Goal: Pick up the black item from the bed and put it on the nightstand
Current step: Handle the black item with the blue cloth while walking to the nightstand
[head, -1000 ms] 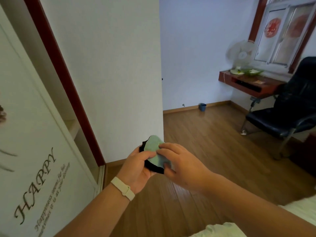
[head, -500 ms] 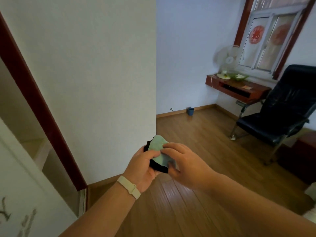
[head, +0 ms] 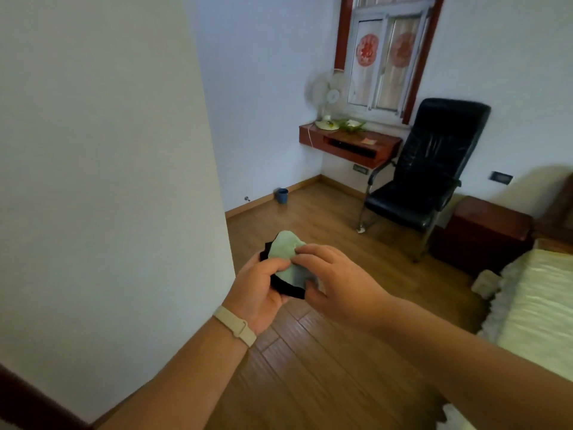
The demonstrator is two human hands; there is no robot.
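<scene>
Both my hands hold a small soft bundle in front of me, above the wooden floor. The black item shows as a dark edge under a pale green cloth lying on top of it. My left hand, with a pale wristband, grips the bundle from the left. My right hand pinches the green cloth from the right. The bed with a light cover lies at the right edge. A dark red-brown nightstand stands beyond the bed against the far wall.
A white wall juts out close on my left. A black office chair stands between me and the nightstand. Beyond it hang a wall desk with a fan, under a window. A small blue cup sits on the floor.
My view has swung to the right: the door at the left has left the frame, and the bed and nightstand have come into sight. My hands keep holding the bundle the same way.
</scene>
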